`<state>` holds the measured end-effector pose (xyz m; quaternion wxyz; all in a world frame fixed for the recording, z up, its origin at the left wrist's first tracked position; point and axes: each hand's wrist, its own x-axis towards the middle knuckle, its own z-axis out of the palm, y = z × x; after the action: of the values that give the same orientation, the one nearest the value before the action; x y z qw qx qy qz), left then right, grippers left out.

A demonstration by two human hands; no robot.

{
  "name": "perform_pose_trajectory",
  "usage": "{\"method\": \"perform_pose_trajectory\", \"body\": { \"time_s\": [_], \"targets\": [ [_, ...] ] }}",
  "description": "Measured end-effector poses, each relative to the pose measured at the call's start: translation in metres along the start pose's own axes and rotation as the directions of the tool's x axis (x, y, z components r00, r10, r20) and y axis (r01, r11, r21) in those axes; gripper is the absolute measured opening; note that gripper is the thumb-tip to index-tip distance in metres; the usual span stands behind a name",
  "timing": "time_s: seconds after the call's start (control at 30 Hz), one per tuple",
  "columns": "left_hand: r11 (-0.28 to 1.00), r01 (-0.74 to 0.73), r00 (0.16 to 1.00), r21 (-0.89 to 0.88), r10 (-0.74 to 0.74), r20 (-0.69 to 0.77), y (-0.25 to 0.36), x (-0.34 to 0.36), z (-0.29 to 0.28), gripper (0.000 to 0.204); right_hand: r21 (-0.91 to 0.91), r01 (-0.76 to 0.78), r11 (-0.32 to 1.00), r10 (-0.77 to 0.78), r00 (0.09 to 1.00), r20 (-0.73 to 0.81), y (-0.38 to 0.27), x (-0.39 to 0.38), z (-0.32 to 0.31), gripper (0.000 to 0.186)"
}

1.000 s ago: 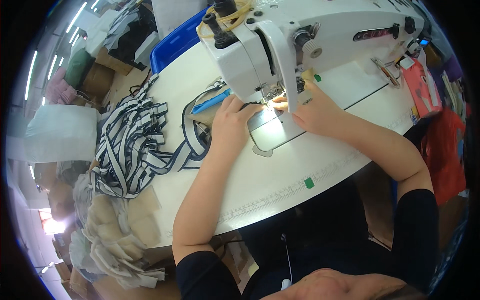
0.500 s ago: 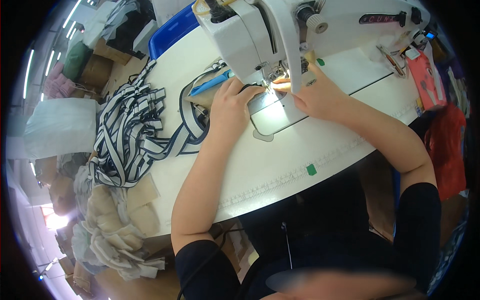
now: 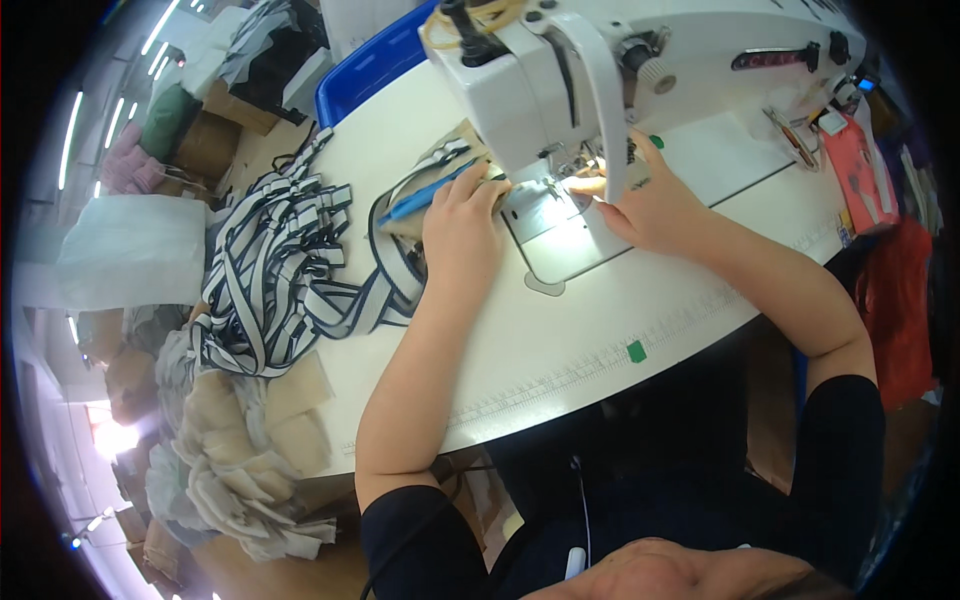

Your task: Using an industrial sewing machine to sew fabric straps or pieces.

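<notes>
A white sewing machine (image 3: 510,95) stands over the table, its lamp lighting the metal needle plate (image 3: 560,245). My left hand (image 3: 465,215) lies just left of the plate with its fingers bent together; what they hold is hidden. Under that hand are beige cloth (image 3: 405,222) and a blue slim tool (image 3: 425,198). My right hand (image 3: 655,205) is right of the needle, partly behind the machine's white guard. Its index finger stretches toward the presser foot, thumb apart, nothing visible in it. A striped navy-and-white strap (image 3: 395,265) runs from near my left hand to a heap.
The heap of striped straps (image 3: 265,270) covers the table's left side. Beige cloth pieces (image 3: 235,450) pile at the left edge. A blue bin (image 3: 375,65) stands behind the table. Tweezers-like tools (image 3: 790,135) and a red box (image 3: 860,170) lie at the right.
My left hand has drawn back left from the needle, and the dark piece at its fingertips no longer shows. The right hand stays by the needle. The whole view has shifted slightly.
</notes>
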<state>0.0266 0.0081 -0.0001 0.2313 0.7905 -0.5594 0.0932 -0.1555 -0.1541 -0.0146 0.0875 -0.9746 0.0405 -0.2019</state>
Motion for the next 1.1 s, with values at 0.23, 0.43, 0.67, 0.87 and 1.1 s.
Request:
{"method": "perform_pose_trajectory", "body": {
  "time_s": [0.23, 0.43, 0.67, 0.87, 1.1],
  "targets": [
    [1.000, 0.006, 0.995, -0.010, -0.007, -0.097, -0.002, -0.005, -0.004, 0.023, 0.053, -0.059, 0.997, 0.055, 0.996, 0.071, 0.001, 0.000, -0.002, 0.024],
    [0.997, -0.002, 0.999, 0.075, 0.004, -0.031, -0.008, -0.007, -0.011, 0.026, 0.054, -0.016, 0.998, 0.016, 1.000, 0.006, 0.004, 0.000, 0.004, 0.025],
    [0.930, 0.290, 0.920, 0.227, -0.336, 0.202, -0.001, -0.001, -0.065, 0.063, 0.064, -0.037, 0.997, 0.032, 0.997, 0.067, -0.001, 0.001, -0.008, 0.030],
    [0.914, 0.347, 0.811, 0.213, -0.406, 0.422, -0.017, -0.003, -0.081, 0.057, 0.068, -0.044, 0.997, 0.045, 0.999, -0.008, -0.002, -0.001, -0.007, 0.029],
    [0.953, 0.255, 0.918, 0.161, -0.291, 0.268, -0.010, -0.048, -0.078, 0.027, 0.098, -0.032, 0.995, 0.026, 0.998, 0.061, 0.006, -0.001, -0.001, 0.029]
  ]
}}
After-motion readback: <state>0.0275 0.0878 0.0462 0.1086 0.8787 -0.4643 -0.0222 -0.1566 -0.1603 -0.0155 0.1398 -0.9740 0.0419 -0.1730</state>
